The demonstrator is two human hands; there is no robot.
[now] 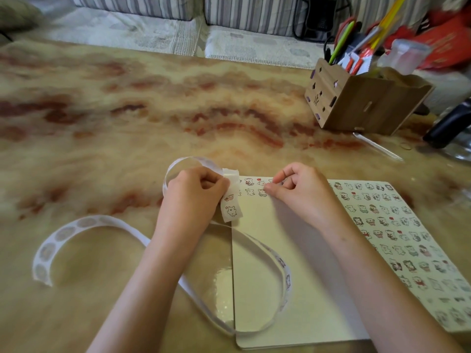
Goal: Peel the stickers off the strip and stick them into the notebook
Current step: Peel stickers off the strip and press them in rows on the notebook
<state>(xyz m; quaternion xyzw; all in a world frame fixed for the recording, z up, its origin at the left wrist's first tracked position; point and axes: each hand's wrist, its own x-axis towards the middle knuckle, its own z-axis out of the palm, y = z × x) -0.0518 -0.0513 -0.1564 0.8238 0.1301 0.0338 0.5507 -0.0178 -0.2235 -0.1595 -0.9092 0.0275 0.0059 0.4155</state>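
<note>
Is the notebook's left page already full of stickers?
No. The left page carries only two short rows of stickers along its top edge; the rest is bare.

The white sticker strip [163, 253] is curling in long loops off the notebook's [293, 263] left edge, one printed end standing up at its top-left corner. The notebook is lying open, its right page crowded with stickers (small cartoon animals), its left page showing two short rows up top.

the left hand [196, 192] pinches the sticker strip [230, 207] at the open notebook [280, 250] edge. the right hand [298, 192] presses fingertips [267, 191] onto stickers near the page's top. the strip's loose loops trail over the marbled table [127, 110].
</note>
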